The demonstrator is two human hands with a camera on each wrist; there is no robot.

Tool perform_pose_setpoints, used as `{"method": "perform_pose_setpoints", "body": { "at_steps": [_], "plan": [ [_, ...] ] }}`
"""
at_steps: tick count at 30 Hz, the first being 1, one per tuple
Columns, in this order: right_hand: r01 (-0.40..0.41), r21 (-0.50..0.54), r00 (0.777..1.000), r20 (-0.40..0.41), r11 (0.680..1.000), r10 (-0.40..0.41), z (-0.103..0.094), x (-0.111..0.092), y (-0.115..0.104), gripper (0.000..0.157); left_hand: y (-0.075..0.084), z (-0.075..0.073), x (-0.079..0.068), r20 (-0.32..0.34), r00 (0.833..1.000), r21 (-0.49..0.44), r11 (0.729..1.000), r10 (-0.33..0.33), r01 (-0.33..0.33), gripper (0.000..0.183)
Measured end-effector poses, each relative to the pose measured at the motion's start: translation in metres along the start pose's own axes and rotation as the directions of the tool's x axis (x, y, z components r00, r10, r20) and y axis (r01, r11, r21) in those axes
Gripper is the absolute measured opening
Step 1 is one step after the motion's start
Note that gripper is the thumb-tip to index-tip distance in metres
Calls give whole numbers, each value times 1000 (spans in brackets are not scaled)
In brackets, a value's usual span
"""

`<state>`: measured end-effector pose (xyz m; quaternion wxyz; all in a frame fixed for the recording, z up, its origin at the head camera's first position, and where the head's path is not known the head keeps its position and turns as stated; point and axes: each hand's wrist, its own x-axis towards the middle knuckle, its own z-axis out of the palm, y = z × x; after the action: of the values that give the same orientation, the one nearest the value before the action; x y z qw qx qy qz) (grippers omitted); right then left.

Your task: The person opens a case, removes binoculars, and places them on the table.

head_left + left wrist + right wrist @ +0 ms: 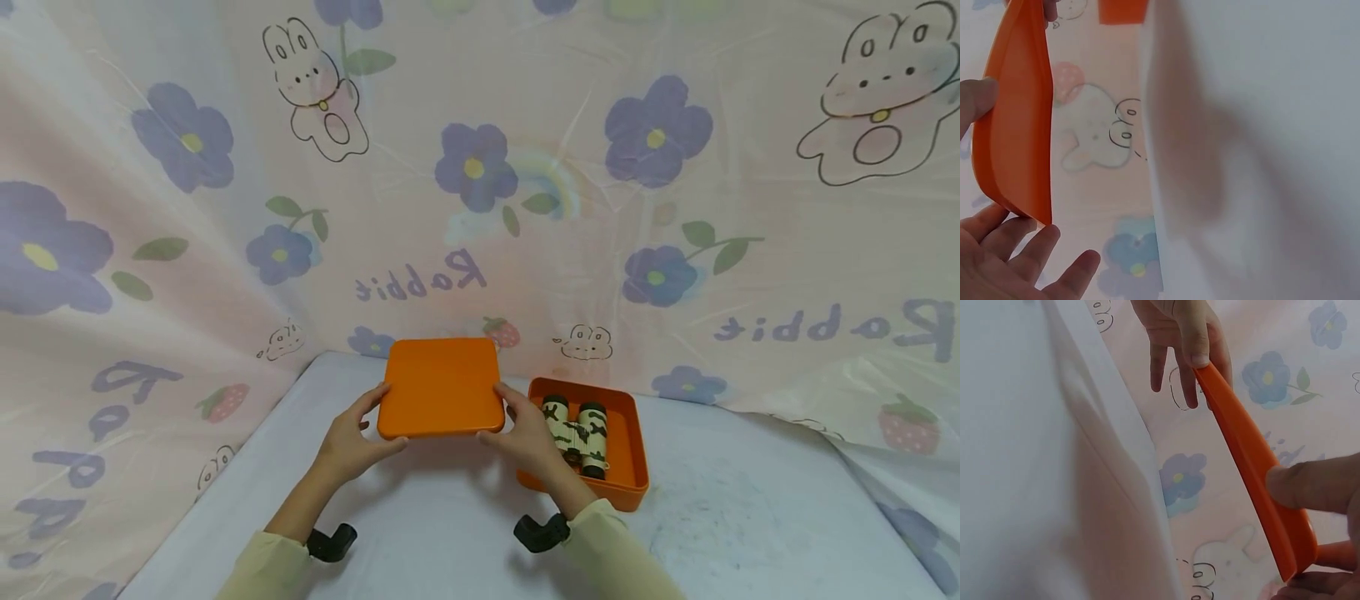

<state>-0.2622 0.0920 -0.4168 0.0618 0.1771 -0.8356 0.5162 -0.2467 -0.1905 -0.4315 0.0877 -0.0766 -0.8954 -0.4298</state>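
Closest to the head camera, there's your left sleeve [266,567] and your right sleeve [618,554], both pale, reaching up from the bottom edge. Now to the fingers! Your left thumb [975,100] presses the near edge of the orange lid [442,387] while fingertips bear on its left side, pinching that corner; the outer fingers fan away, spread from one another. That's your left hand [347,446] at work. Across from it, your right hand [531,437] mirrors the hold: right thumb [1316,484] on the near edge, fingers pinching from the right side, though the frame edge of the right wrist view cuts some off, so I can't tell how they all lie.

And the lid itself? It's up in the air between your two hands, raised over the white table [727,483], smooth top showing to the head camera, hollow underside showing in your wrist views. Soft shadows fall on the tabletop below.

Look to the right, partly behind your right wrist: there's the orange box [626,433], uncovered on the table, and in it lie the binoculars [592,437], camouflage-patterned with dark ends, toward the box's left side. Farther out, a curtain [555,83] rises behind it all: purple flowers, line-drawn rabbits, strawberries, and "Rabbit" in mirror writing.
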Motion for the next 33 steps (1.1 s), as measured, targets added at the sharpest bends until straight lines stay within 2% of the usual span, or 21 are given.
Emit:
{"method": "perform_pose_setpoints", "body": {
  "at_steps": [5,15,25,33],
  "plan": [
    [-1,-13,1000,17,1000,1,6,2,-2,78,-5,-6,-3,7,1000,11,1000,-4,4,89],
    [-42,-38,995,87,998,46,18,3,2,78,-12,-14,-8,51,996,52,996,-77,75,90],
    [-49,-137,992,112,989,65,29,3,12,77,-22,-15,-9,83,991,79,992,-102,96,90],
    [-80,-150,986,132,985,100,35,0,14,74,-27,-13,-9,103,986,136,983,-134,120,89]
  ]
}}
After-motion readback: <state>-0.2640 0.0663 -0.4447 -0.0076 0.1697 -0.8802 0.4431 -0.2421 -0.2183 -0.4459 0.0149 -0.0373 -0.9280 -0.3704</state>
